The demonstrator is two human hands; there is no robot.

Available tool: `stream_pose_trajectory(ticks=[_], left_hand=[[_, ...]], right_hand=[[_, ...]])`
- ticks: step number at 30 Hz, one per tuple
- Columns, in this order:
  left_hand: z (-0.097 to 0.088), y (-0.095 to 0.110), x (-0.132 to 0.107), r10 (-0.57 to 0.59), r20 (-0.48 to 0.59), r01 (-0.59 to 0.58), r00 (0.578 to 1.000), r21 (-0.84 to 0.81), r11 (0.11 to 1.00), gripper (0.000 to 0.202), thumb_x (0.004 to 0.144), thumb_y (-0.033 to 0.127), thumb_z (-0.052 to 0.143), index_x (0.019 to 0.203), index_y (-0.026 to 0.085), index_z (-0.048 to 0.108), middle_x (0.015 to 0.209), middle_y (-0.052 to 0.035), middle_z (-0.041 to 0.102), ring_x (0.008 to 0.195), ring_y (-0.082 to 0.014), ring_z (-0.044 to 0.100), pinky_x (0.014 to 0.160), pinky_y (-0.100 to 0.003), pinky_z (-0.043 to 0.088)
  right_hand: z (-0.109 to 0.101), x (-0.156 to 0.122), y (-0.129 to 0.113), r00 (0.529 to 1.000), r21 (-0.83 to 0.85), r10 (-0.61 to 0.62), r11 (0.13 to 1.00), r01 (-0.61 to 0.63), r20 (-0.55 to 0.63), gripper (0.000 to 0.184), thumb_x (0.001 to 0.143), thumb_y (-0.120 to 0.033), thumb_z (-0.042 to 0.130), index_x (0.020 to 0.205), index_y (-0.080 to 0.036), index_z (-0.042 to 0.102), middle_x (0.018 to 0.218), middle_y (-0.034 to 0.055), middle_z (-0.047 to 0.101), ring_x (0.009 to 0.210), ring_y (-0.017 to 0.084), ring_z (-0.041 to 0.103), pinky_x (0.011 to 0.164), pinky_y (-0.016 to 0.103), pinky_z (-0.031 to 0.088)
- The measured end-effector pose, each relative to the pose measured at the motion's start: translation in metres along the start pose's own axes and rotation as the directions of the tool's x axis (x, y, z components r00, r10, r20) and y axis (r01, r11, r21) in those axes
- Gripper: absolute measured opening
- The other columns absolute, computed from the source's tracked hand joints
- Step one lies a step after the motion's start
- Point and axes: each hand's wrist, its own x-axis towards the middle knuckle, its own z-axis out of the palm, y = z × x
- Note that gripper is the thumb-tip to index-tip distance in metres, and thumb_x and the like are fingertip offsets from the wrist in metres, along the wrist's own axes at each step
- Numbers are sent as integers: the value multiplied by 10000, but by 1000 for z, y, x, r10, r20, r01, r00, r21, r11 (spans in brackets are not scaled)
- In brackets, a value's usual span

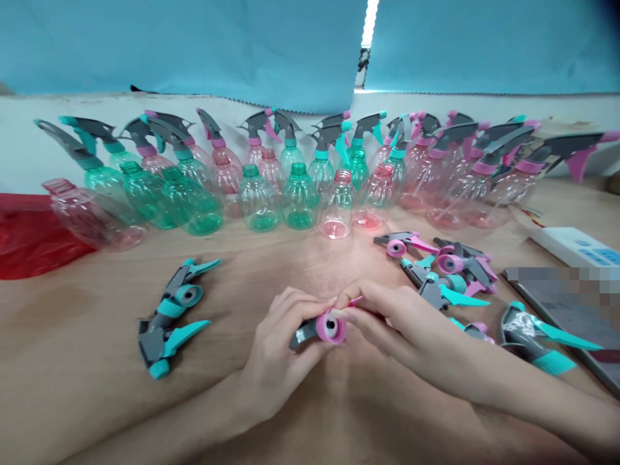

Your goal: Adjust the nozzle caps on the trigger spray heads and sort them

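Note:
My left hand (283, 342) is wrapped round a grey-and-pink trigger spray head (330, 327), its pink collar turned towards me with a dark hole in the middle. At the collar's upper right edge, the thumb and fingers of my right hand (382, 316) pinch the same spray head; a sliver of pink shows between them. What exactly those fingertips grip is partly hidden. To the left lie two grey-and-teal spray heads (172, 316). Several loose spray heads in pink (467, 263) and teal (438, 290) are heaped to the right of my hands.
Across the back stand open bottles, such as a green one (300, 197) and a pink one (336, 203), before several bottles with spray heads fitted (322, 155). A red bag (39, 236) lies far left. A dark flat device (557, 310) and a white box (576, 245) are on the right.

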Motion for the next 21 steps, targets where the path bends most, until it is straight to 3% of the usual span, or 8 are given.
stream_pose_trajectory(ticks=[4, 7, 16, 21], left_hand=[[-1, -1, 0, -24, 7, 25, 1000, -16, 1000, 242, 826, 210, 662, 1062, 211, 606, 915, -52, 655, 830, -194, 601, 708, -331, 496], [-2, 0, 0, -70, -10, 69, 998, -37, 997, 248, 807, 190, 682, 1044, 209, 611, 917, -40, 634, 818, -180, 603, 696, -307, 495], [0, 0, 1, -80, -1, 80, 997, -38, 996, 254, 793, 224, 703, 1029, 210, 610, 900, -43, 632, 797, -183, 605, 683, -309, 502], [-2, 0, 2, -14, 48, 16, 999, -58, 998, 323, 802, 167, 688, 1109, 227, 610, 910, -39, 653, 828, -187, 575, 728, -325, 493]], right_hand=[[0, -4, -3, 999, -74, 4, 997, -1, 39, 206, 941, -196, 440, 855, -195, 628, 809, -7, 683, 733, 116, 620, 679, 236, 472], [1, -9, -2, 998, -158, -50, 986, 42, -45, 201, 929, -209, 462, 901, -223, 661, 844, 1, 701, 788, 145, 645, 730, 269, 480], [1, -10, 5, 985, -349, -142, 932, 99, -100, 184, 905, -234, 520, 921, -222, 702, 795, 4, 719, 673, 122, 642, 589, 225, 442], [-9, -12, 11, 968, -508, -250, 832, 225, 20, 230, 933, -210, 456, 928, -196, 686, 794, 40, 706, 688, 140, 633, 595, 240, 429]])
